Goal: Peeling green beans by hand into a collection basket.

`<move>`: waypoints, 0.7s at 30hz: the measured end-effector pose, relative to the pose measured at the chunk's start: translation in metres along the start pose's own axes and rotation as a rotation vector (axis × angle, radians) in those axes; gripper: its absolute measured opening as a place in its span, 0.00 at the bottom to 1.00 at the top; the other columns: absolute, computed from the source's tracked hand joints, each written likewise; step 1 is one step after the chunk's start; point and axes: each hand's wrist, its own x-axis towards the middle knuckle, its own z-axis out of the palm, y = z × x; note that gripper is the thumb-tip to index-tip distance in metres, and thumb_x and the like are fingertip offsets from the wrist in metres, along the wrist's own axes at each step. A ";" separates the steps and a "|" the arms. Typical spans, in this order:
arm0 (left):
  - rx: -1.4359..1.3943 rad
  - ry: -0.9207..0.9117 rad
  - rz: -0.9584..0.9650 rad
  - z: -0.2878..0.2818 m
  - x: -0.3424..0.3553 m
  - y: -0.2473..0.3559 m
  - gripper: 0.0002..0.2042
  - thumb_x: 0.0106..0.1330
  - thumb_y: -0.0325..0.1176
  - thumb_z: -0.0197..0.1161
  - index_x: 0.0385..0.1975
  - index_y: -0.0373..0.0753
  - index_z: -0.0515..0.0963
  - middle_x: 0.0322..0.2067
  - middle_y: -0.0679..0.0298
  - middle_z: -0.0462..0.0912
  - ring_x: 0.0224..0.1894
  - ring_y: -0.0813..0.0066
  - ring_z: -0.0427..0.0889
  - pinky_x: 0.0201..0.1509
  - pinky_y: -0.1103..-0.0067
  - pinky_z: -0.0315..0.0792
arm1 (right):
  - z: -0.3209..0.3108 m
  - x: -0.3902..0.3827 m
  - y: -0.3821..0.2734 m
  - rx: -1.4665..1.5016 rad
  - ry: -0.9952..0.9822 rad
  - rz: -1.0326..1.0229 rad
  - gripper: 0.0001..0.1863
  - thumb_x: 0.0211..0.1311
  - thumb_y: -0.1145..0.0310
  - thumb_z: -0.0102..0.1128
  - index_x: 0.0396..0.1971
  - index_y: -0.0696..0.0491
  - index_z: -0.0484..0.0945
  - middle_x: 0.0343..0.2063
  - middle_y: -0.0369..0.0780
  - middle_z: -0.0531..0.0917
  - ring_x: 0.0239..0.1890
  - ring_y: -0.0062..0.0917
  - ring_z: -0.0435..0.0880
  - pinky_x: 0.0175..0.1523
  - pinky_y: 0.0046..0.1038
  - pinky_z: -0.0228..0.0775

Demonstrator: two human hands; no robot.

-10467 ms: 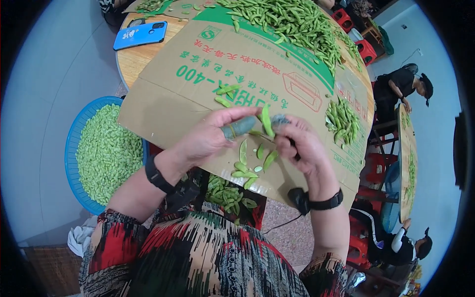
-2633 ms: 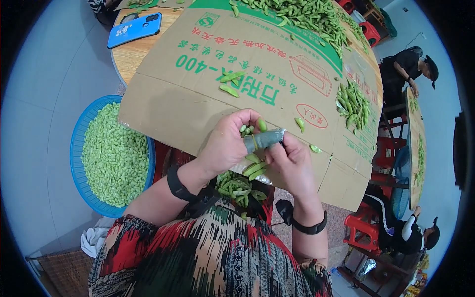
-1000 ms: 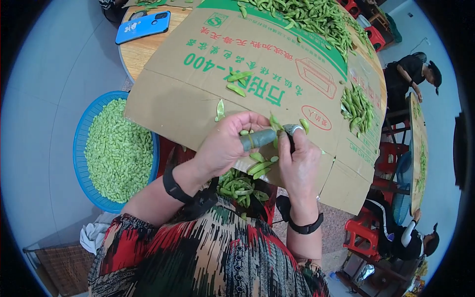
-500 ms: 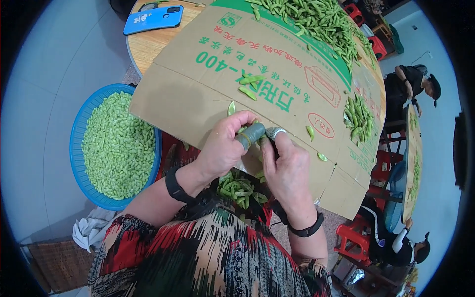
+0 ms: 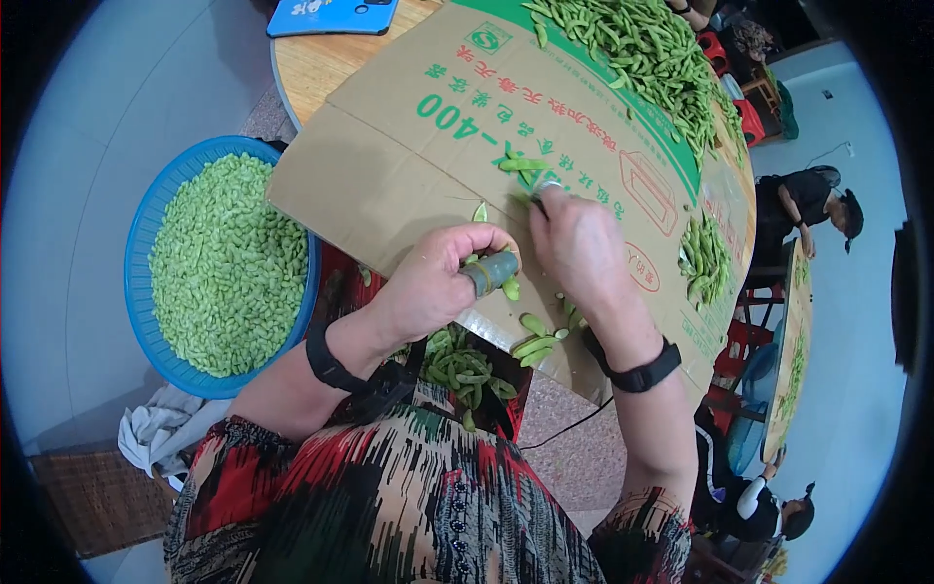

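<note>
My left hand (image 5: pixel 433 282) is curled over the near edge of a cardboard sheet (image 5: pixel 360 175), a dark green sleeve (image 5: pixel 494 273) round one finger. Some green shows inside its curled fingers, too hidden to name. Farther forward, my right hand (image 5: pixel 584 238) is closed, a pale silvery guard (image 5: pixel 549 185) on one digit. Its fingertips are beside a bean pod on the cardboard; whether they grip it is hidden. Just beyond lie more green bean pods (image 5: pixel 523 164). A few pods (image 5: pixel 534 343) rest at the near edge, below the right wrist.
A blue basket (image 5: pixel 139 316) of shelled green beans stands at left. A large pod heap (image 5: pixel 632 58) lies at the far side, a smaller pile (image 5: pixel 704 258) at right. Pods and husks (image 5: pixel 465 375) sit below the table edge. A blue phone (image 5: pixel 331 14) lies far left. People work at right.
My right hand has moved away from the left, forward over the cardboard to the loose pods. My left hand stays curled near the edge. The whole view has shifted slightly.
</note>
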 end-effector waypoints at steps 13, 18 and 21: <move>0.272 0.011 0.209 0.018 0.014 -0.015 0.11 0.56 0.21 0.55 0.38 0.35 0.78 0.23 0.69 0.76 0.27 0.88 0.69 0.30 0.87 0.65 | -0.022 -0.063 0.008 0.085 -0.026 0.210 0.09 0.54 0.67 0.56 0.23 0.57 0.71 0.17 0.48 0.76 0.22 0.43 0.78 0.27 0.39 0.69; 0.273 -0.181 0.079 0.017 0.003 0.009 0.09 0.60 0.26 0.59 0.40 0.36 0.78 0.25 0.69 0.77 0.28 0.89 0.71 0.31 0.87 0.67 | -0.018 -0.071 0.017 0.102 0.016 0.209 0.10 0.55 0.65 0.56 0.24 0.57 0.71 0.16 0.48 0.77 0.21 0.42 0.78 0.27 0.38 0.70; 0.295 -0.138 0.036 0.016 0.004 0.006 0.10 0.61 0.28 0.59 0.42 0.37 0.77 0.27 0.69 0.78 0.30 0.91 0.71 0.33 0.87 0.68 | -0.019 -0.072 0.016 0.150 0.010 0.197 0.10 0.55 0.66 0.56 0.24 0.58 0.71 0.16 0.48 0.77 0.21 0.42 0.78 0.27 0.38 0.70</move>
